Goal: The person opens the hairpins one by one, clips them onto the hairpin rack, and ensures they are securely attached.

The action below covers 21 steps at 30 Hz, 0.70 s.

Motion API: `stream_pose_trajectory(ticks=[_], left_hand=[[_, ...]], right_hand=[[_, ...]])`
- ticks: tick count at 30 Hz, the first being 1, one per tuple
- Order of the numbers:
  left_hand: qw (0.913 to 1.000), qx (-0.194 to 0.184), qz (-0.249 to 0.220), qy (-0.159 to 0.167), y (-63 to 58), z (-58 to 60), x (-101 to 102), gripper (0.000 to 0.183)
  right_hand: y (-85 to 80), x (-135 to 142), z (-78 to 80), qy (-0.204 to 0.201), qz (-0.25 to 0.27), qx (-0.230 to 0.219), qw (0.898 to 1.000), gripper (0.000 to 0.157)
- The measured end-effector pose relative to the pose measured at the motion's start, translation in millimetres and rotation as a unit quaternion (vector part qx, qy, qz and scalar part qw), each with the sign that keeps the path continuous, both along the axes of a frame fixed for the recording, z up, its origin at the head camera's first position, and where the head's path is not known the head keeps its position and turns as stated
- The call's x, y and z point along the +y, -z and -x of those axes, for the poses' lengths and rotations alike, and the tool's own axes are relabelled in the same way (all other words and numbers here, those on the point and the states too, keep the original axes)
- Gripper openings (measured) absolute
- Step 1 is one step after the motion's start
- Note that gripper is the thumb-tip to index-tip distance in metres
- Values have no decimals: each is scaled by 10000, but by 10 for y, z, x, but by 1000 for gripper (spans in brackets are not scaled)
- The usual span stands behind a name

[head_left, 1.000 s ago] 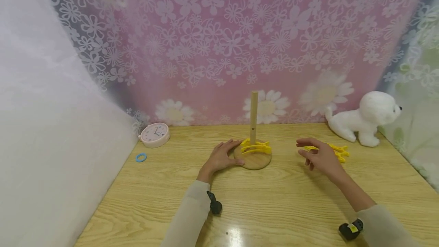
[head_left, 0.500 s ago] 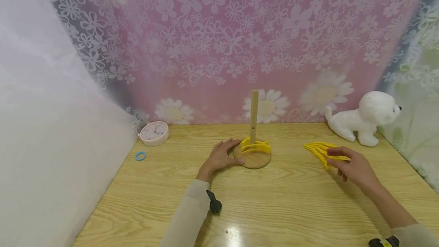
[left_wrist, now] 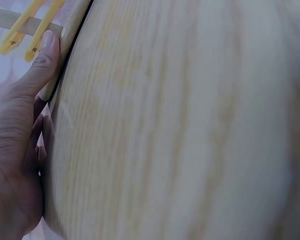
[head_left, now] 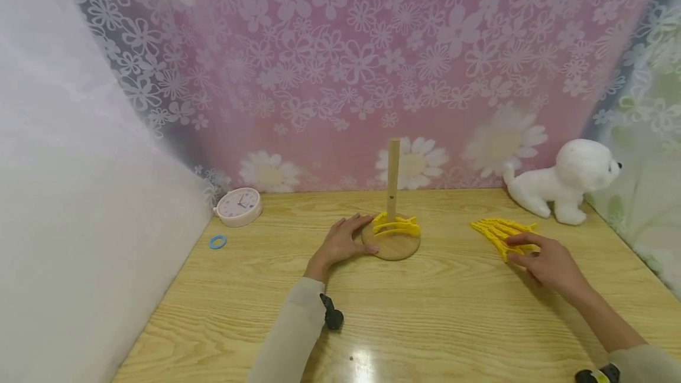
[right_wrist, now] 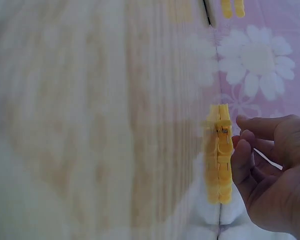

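"What does the left hand (head_left: 342, 244) have?"

"The round, flat wooden base (head_left: 396, 247). It grips the left rim, thumb at the near side, fingers at the far side."

"And what stands on that base?"

"A slim, upright wooden post (head_left: 392, 182), with two curved yellow plastic pieces (head_left: 409, 229) at its foot. I can't tell whether they ring the post or lie beside it."

"How about the right hand (head_left: 553, 266)?"

"It's at the right side of the bunched yellow plastic clips (head_left: 495, 234), which lie on the pale wood-grained counter (head_left: 425, 312), right of the base and well apart from it. Thumb and forefinger are parted, with the clips just beside the fingertips. Whether they touch, I can't tell."

"What else is around?"

"A white plush dog (head_left: 569, 185) beyond the clips, before the pink flowered curtain (head_left: 319, 75). Far left, a round pale-pink clock (head_left: 239, 207), with a small blue ring (head_left: 217, 247) in front."
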<state>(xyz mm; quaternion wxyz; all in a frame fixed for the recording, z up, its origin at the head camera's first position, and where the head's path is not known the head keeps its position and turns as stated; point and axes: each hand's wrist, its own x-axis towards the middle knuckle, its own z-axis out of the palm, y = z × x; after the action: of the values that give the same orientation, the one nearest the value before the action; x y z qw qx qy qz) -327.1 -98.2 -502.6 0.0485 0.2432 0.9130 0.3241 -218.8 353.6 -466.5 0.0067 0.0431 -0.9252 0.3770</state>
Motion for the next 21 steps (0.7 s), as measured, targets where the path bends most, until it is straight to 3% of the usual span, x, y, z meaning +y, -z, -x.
stream_pose_trajectory(ticks=[7, 16, 21], left_hand=[[10000, -60, 42, -28, -3, -2, 2, 88], [10000, 13, 48, 11, -8, 8, -3, 88], [10000, 32, 30, 27, 7, 11, -6, 88]], right_hand=[[57, -52, 76, -99, -573, 359, 9977, 44], [38, -146, 61, -512, -59, 159, 9985, 41], [54, -137, 59, -601, -106, 153, 9980, 48]])
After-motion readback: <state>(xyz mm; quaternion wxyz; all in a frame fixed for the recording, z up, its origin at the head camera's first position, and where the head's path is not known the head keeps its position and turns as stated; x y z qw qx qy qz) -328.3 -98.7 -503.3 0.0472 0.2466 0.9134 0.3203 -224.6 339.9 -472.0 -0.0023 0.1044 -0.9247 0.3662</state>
